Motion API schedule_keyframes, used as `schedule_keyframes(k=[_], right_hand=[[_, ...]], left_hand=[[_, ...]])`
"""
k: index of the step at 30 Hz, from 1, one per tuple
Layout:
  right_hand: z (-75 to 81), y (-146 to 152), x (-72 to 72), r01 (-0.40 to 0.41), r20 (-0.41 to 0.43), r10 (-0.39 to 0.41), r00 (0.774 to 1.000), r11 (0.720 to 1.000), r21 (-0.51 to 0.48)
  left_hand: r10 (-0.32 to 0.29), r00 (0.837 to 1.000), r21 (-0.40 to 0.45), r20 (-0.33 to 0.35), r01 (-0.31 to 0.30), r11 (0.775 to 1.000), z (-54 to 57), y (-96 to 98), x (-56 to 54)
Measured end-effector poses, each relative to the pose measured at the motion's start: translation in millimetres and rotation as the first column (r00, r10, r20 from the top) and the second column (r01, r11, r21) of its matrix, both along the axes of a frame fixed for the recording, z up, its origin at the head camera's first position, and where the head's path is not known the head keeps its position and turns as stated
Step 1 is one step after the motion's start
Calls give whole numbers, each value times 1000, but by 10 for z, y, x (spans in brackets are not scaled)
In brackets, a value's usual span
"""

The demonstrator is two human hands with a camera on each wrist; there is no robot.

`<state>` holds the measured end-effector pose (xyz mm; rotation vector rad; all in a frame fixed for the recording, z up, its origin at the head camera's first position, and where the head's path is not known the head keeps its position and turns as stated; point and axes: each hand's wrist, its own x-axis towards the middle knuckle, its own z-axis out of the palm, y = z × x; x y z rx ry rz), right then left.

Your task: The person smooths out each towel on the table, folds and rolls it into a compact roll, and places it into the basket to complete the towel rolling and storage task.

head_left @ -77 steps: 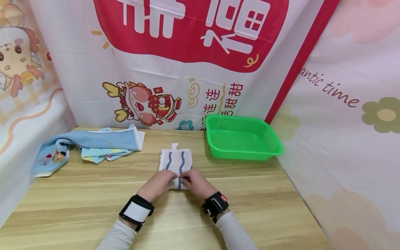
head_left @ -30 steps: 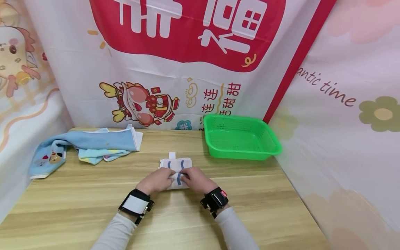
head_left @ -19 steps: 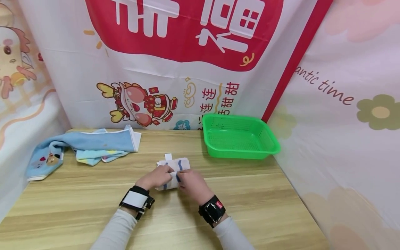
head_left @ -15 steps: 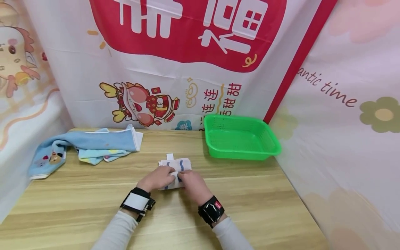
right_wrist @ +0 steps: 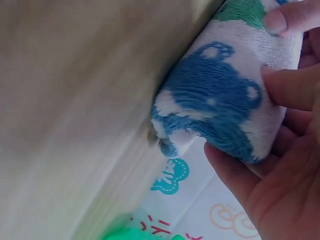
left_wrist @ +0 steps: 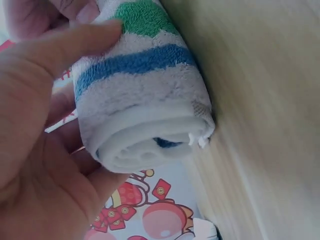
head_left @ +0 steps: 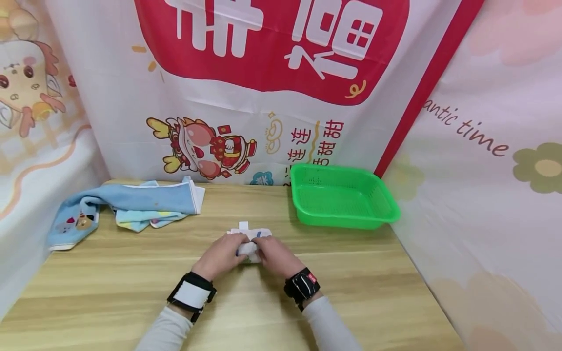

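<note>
A small white towel (head_left: pixel 248 249) with blue stripes lies on the table, partly rolled up, with a white tag (head_left: pixel 243 225) at its far edge. My left hand (head_left: pixel 221 256) grips the left part of the roll, thumb on top and fingers behind. In the left wrist view the spiral end of the towel (left_wrist: pixel 142 82) faces the camera, showing a blue stripe and a green patch. My right hand (head_left: pixel 278 257) holds the other end. A blue bear pattern shows on that towel end (right_wrist: pixel 210 85) in the right wrist view.
A light blue towel (head_left: pixel 140 197) lies crumpled at the back left of the wooden table (head_left: pixel 246 312). At the back right stands a green plastic basket (head_left: pixel 342 220). Printed cloth hangings (head_left: pixel 263 105) close off the back and sides.
The towel's flat striped part has become shorter as the roll grew thicker toward the far edge. My hands have shifted their grip on the roll. The blue towel and basket have stayed put.
</note>
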<state>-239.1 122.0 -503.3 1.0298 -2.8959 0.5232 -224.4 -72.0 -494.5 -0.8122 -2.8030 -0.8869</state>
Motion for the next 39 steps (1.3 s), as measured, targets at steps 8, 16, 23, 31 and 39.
schedule_keyframes(k=[8,16,23,31,39], right_hand=[[40,13,34,-2,15,3,1000,999,-53],[149,-78,203,68,-172,-67,983,998,-2],[2,-96,83,87,-186,-82,979,996,21],[6,-83,-130,40,-84,-41,996,999,-18],[103,-82,-167,1,160,5,987,999,-38]], left_hand=[[-58,995,-51,84,62,997,59,-40,-55],[-21,987,-76,162,34,996,27,-52,-168],[92,996,-93,6,-91,991,-47,-42,-170],[-10,999,-63,-41,7,998,-32,-105,-114],[-17,987,4,158,16,1000,30,-162,-133]])
